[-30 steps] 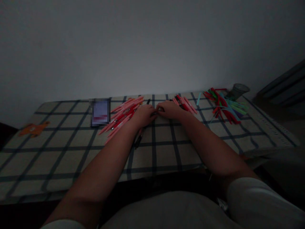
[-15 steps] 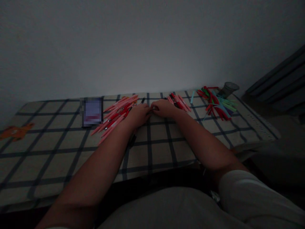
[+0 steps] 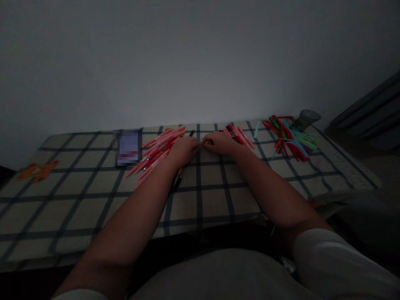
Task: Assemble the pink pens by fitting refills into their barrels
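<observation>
My left hand and my right hand meet fingertip to fingertip over the middle of the cloth. Both are closed in a pinch. Whatever small thing lies between the fingers is too dark and small to name. Just left of my left hand lies a spread of pink and red pens, partly covered by my forearm. A dark pen-like end shows below that wrist, and another dark tip sticks out above the hand. Beyond my right hand lies a smaller group of pink and red pens.
A checked cloth covers the table against a wall. On the left are a tablet-like device with a blurred screen and an orange figure. At right lie coloured strips beside a clear cup.
The whole view has shifted slightly, so things on the table sit a little further right. My hands stay together in the same pinching pose.
</observation>
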The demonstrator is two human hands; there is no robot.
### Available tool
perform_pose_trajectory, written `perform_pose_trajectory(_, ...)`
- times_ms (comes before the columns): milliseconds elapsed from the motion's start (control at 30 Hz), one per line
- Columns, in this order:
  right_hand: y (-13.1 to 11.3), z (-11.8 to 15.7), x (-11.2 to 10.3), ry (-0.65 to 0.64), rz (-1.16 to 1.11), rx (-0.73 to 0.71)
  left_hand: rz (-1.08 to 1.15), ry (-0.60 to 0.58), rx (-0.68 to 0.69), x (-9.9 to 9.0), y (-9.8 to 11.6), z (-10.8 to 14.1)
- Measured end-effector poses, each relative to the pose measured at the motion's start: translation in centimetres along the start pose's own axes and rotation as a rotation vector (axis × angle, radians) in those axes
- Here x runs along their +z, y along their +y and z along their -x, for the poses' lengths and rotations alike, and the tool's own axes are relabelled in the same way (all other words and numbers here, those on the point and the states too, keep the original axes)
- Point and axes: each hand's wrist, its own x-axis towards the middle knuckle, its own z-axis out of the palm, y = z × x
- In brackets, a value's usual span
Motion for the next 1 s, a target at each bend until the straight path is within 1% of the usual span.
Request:
perform_pose_trajectory(100, 0.1, 0.0, -0.2, 0.020, -0.013, 0.029, 0.028, 0.035, -0.012, 0.0, -0.3, 0.0)
perform_pose_trajectory(200, 0.5, 0.1, -0.4, 0.075, -0.011, 0.070, 0.042, 0.065, -0.043, -0.4, -0.4, 0.1)
perform_pose_trajectory(333, 0.8, 0.5, -0.9, 0.164, 0.020, 0.170, 0.051, 0.081, -0.101, -1.0, -0.3, 0.2)
perform_pose_trajectory(433, 0.6, 0.8, -1.4, 0.177, 0.038, 0.232, 0.064, 0.098, -0.143, -1.0, -0.3, 0.3)
perform_pose_trajectory(600, 0.5, 0.9, -1.7, 0.162, 0.025, 0.245, 0.140, 0.211, -0.171, -0.6, -0.6, 0.4)
perform_pose_trajectory(733, 1.2, 0.7, -1.3, 0.197, 0.020, 0.236, 0.158, 0.247, -0.181, -0.2, -0.8, 0.4)
perform_pose_trajectory(833, 2.1, 0.6, -1.1, 0.262, 0.011, 0.251, 0.159, 0.285, -0.184, 0.1, -1.0, 0.2)
perform_pose_trajectory(933, 3.1, 0.5, -1.0, 0.372, -0.014, 0.336, 0.172, 0.354, -0.181, 0.5, -1.2, 0.0)
perform_pose_trajectory(1000, 3.6, 0.5, -1.0, 0.420, -0.030, 0.388, 0.182, 0.399, -0.167, 0.7, -1.4, -0.1)
